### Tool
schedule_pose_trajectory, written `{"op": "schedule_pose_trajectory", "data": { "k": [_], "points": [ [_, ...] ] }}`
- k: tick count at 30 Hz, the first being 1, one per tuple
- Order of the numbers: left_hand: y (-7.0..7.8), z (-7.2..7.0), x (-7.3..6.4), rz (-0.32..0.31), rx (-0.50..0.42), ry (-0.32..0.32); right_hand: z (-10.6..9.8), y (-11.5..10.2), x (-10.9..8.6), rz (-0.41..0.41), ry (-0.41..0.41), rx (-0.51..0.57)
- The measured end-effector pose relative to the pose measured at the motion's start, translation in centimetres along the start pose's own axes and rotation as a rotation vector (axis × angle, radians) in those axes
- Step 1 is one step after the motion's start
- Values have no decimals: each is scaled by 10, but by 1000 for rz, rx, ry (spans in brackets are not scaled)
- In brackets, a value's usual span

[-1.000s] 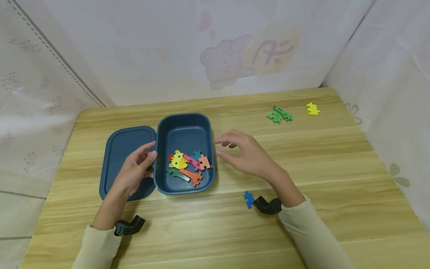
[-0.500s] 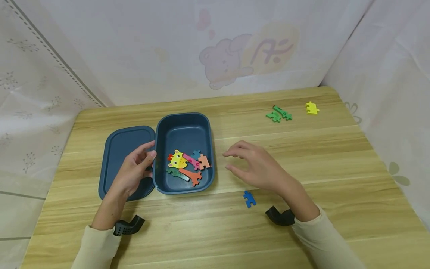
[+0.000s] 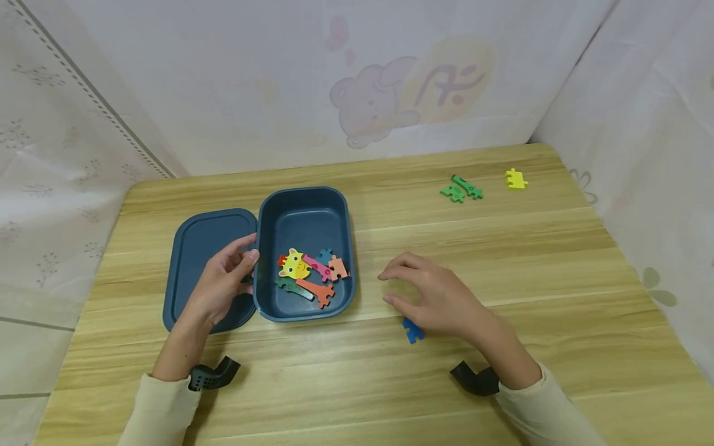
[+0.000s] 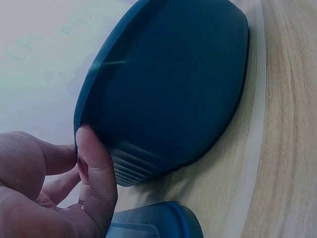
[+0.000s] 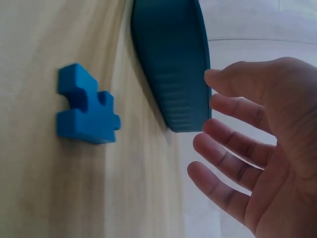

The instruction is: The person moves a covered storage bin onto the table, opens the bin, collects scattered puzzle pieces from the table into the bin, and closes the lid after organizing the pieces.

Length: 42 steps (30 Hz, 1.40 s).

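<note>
My left hand [image 3: 222, 279] pinches the left rim of a dark blue plastic box [image 3: 304, 199], thumb and forefinger at its edge in the left wrist view. Inside the box's near half lie a yellow giraffe-head puzzle piece [image 3: 295, 264] and several pink, orange, green and blue puzzle pieces. My right hand [image 3: 437, 297] hovers right of the box, its fingers loosely bent and holding nothing. Below its thumb a blue puzzle piece [image 3: 413, 332] lies on the table, partly covered by the hand. The right wrist view shows that blue piece [image 5: 89, 111] whole, apart from the fingers.
The matching blue lid [image 3: 186, 266] lies flat on the wooden table [image 3: 334, 384], left of the box and partly under my left hand. Two green puzzle pieces [image 3: 467, 186] and a yellow puzzle piece [image 3: 515, 179] lie at the back right. Patterned cloth walls [image 3: 240, 80] stand behind the table.
My right hand has moved away from the box's right side, rightward and toward me, over the blue puzzle piece. The left hand and the box stay practically where they were.
</note>
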<state>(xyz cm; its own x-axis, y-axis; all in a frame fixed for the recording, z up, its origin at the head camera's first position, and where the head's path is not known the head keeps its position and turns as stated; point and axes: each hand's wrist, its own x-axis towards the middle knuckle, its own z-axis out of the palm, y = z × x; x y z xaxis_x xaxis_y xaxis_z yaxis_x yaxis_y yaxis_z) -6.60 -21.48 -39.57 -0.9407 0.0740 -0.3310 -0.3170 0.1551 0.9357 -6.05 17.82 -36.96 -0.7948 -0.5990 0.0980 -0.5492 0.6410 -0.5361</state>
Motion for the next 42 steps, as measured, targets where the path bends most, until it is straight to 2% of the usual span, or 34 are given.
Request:
{"op": "schedule_pose_trajectory", "data": {
  "k": [4, 14, 25, 32, 42],
  "points": [
    [0, 1, 0, -5, 0, 0, 1, 0, -7, 9, -4, -30],
    [0, 0, 1, -12, 0, 0, 3, 3, -28, 58, -75, -73],
    [1, 0, 1, -9, 13, 0, 10, 10, -52, 54, -94, -135],
    [1, -1, -1, -11, 12, 2, 15, 9, -56, 27, -79, -151],
    [0, -1, -1, -8, 9, 4, 18, 8, -58, 44, -103, -136]
  ]
}}
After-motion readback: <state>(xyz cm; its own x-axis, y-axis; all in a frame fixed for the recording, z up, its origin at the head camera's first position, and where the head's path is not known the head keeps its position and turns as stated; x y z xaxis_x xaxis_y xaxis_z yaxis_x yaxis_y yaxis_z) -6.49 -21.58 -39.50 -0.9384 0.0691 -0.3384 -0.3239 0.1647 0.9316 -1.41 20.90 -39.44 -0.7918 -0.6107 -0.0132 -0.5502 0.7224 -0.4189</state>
